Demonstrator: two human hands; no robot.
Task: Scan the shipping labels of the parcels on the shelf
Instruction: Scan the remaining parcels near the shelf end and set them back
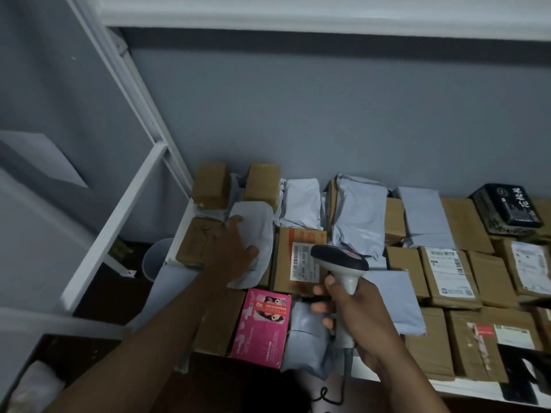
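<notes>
Two hands | right hand (354, 314) grips scanner (340, 260) | left hand (235, 248) on mailer (256, 222)

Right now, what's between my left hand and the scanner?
In the head view, a labelled cardboard box lies between the left hand, resting on a grey mailer, and the scanner.

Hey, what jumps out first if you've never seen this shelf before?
The pink box at the shelf's front edge stands out among brown and grey parcels. The right hand grips a scanner over a labelled carton, while the left hand rests on a grey mailer.
</notes>
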